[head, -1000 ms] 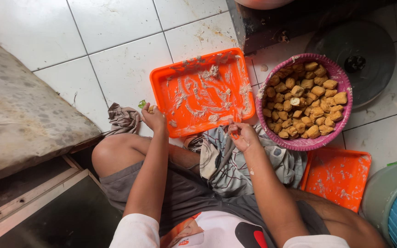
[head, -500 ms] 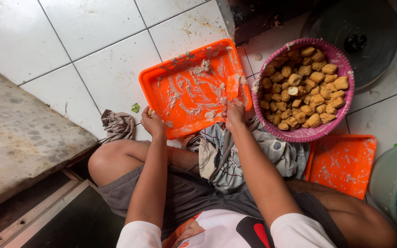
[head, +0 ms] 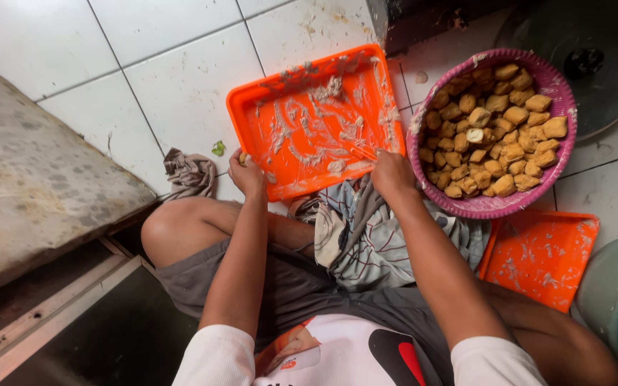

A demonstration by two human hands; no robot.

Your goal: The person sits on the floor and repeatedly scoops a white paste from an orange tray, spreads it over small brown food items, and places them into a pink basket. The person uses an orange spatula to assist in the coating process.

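The orange tray lies just beyond both hands, long axis running left-right, far-right corner tipped up. Left hand pinches its near-left corner; right hand clamps its near-right edge, so they're equally close.

We are extending both arms forward, elbows slightly bent. Our left hand is curling its fingers shut in a grip, knuckles up. Our right hand is doing likewise, its wrist angling inward.

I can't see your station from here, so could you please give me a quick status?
Left hand and right hand both grip orange tray's near edge. Tray smeared with paste. Full pink basket touching its right side.
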